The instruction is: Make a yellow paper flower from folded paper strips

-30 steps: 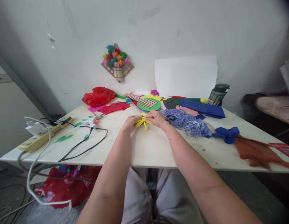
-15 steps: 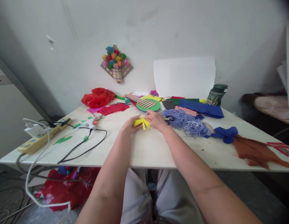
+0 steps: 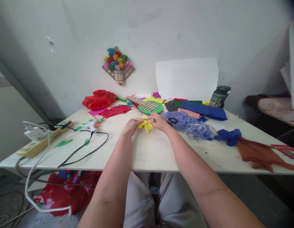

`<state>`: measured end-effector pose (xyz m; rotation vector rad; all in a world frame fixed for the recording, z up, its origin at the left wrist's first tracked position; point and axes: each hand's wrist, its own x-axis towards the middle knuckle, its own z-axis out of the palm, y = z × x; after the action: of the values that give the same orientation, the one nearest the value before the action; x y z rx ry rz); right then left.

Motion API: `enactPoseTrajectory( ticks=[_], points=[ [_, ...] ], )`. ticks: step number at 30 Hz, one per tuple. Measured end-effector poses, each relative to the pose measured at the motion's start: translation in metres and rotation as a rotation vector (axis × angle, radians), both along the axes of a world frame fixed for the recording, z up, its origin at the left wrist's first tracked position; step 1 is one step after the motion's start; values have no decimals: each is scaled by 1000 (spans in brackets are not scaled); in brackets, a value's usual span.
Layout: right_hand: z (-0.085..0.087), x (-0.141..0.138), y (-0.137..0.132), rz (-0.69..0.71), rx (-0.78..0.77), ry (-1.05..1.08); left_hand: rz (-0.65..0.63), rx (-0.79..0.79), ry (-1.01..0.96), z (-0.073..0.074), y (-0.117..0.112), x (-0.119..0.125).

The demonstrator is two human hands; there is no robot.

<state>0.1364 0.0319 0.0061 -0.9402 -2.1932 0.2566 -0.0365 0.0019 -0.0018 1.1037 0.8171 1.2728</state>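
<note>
A yellow crepe-paper flower (image 3: 146, 127), its petals fanned downward, is held just above the table between my two hands. My left hand (image 3: 131, 126) pinches its left side, with fingertips closed on the paper. From the right, the bent fingers of my right hand (image 3: 158, 121) grip the flower near its top middle. A bit of yellow paper also shows above the fingertips. Black-handled scissors (image 3: 172, 120) lie close to my right hand, partly covered by it. Beside them is a tangled heap of lilac yarn (image 3: 188, 124).
A glue gun (image 3: 91, 125) with a looping black cord and a power strip (image 3: 44, 139) lie left. Behind my hands rests a green round piece with a woven-stick lattice (image 3: 150, 106). Blue paper (image 3: 203, 110), brown paper (image 3: 253, 153) and a bottle (image 3: 220, 96) are right.
The yellow paper has spread wider, with some now showing above my fingers. My right fingers have shifted slightly, and my left hand has turned more over the paper's edge.
</note>
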Motion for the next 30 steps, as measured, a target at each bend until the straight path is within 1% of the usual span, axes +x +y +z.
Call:
enactPoseTrajectory(
  ticks=[2, 5, 8, 11, 14, 16, 19, 23, 25, 30],
  points=[
    [-1, 0, 2, 31, -43, 35, -5, 29, 6, 0, 1, -1],
    [-1, -1, 2, 34, -46, 45, 42, 40, 14, 0, 2, -1],
    [-2, -4, 0, 13, 4, 31, 118, 44, 11, 0, 3, -1],
    [-3, -6, -1, -16, 78, -7, 139, 46, 6, 0, 2, 0],
    [-3, -7, -3, -71, 124, -71, 108, 26, -7, -1, 2, 3],
    [-2, -6, -4, -99, 130, -116, 99, -16, -22, 0, 1, 5],
    [2, -5, -7, -111, 144, -180, 95, -131, -74, 2, 0, 7],
    [6, -5, -11, -135, 168, -247, 41, -285, -141, 7, -1, 6],
    [9, -5, -13, -145, 179, -267, 20, -316, -151, 9, -1, 3],
    [12, -4, -16, -179, 182, -261, -55, -316, -226, 6, 0, -1]
  ],
)
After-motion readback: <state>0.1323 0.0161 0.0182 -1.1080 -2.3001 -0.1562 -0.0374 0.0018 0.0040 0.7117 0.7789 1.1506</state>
